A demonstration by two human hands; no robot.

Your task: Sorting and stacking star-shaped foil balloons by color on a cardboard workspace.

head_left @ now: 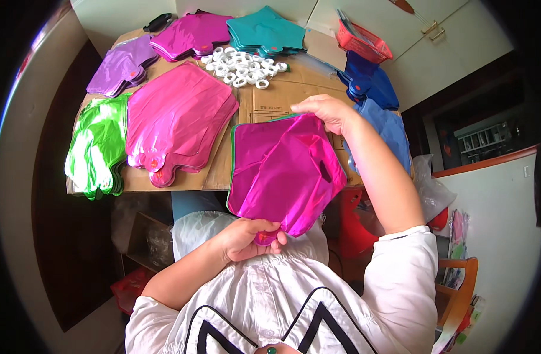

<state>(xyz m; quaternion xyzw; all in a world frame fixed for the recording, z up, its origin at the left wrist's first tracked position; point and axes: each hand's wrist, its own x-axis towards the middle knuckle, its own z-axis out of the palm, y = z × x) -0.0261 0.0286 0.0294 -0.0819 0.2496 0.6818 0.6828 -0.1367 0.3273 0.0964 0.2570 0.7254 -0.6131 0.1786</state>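
- While drawn out between both hands, reaching past the near cardboard edge: shiny magenta foil sheet (276,171), five-cornered, with a thin green edge.
- Pinched by the left hand (247,239) at the sheet's rounded lower tail, thumb against curled fingers, probably as an anchor.
- Steadied by the right hand (329,112) at the sheet's upper right corner, fingers extended and close together, likely for tautness; cannot tell whether the thumb pinches.
- Left of the sheet: glossy pink foil stack (182,118), then metallic bright-green foil stack (96,144), apparently sorted by colour.
- Beyond the sheet: loose heap of small white rings (241,68), perhaps heaped for easy reach; behind, lilac foil stack (117,65), deep-magenta foil stack (191,32) and teal foil stack (267,29).
- Right of the sheet: pale-blue foil stack (382,130), dark-blue foil stack (379,85), red plastic basket (364,44) farther back.
- Under the stacks: brown creased cardboard (311,88).
- Farther right of the sheet: orange-brown wooden chair (469,283); far beyond, cream cabinet doors (471,47).
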